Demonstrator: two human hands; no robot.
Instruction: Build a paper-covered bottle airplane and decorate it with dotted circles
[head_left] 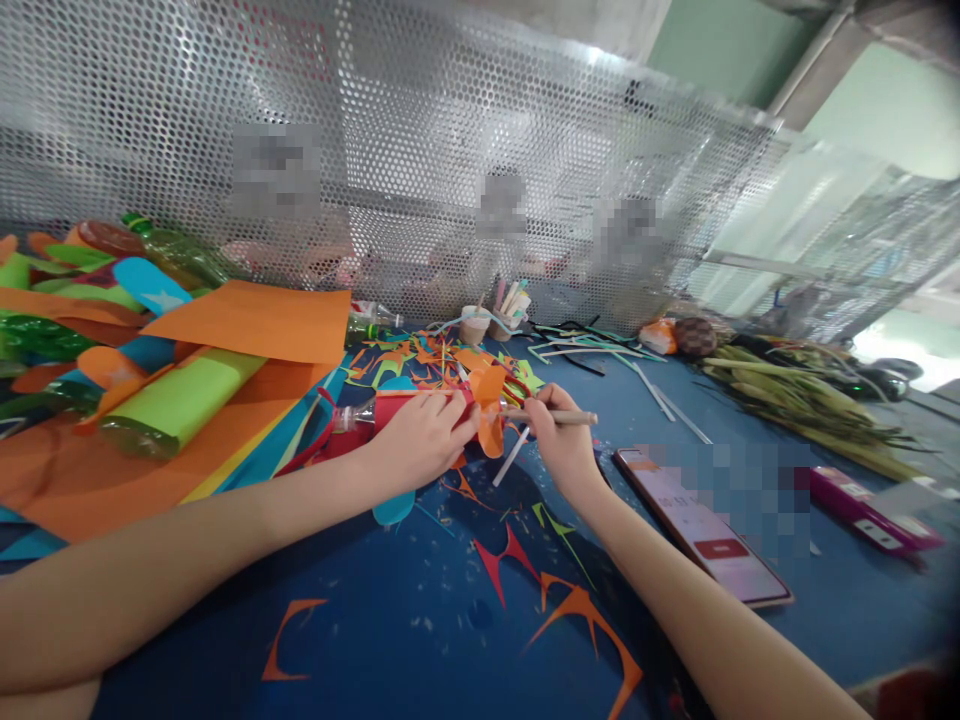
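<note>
My left hand (424, 438) grips a clear plastic bottle (365, 414) lying on its side, its neck to the left. Red paper (388, 408) wraps the body of the bottle, and blue paper pieces (394, 506) stick out beside it. At its right end stands an orange paper shape (489, 410) with rounded lobes. My right hand (556, 440) is closed around a thin tan stick (576, 417), like a brush or pen handle. The stick's left tip points at the orange shape; whether it touches cannot be made out. A short white strip (511, 456) is just below.
Paper sheets (262, 320) and wrapped bottles (184, 400) pile up at left. Scraps (581, 610) litter the blue table (360, 620). A phone (697, 530) and purple box (870, 510) lie at right, dried leaves (795, 400) behind. Cups (474, 325) stand by a perforated metal screen (420, 150).
</note>
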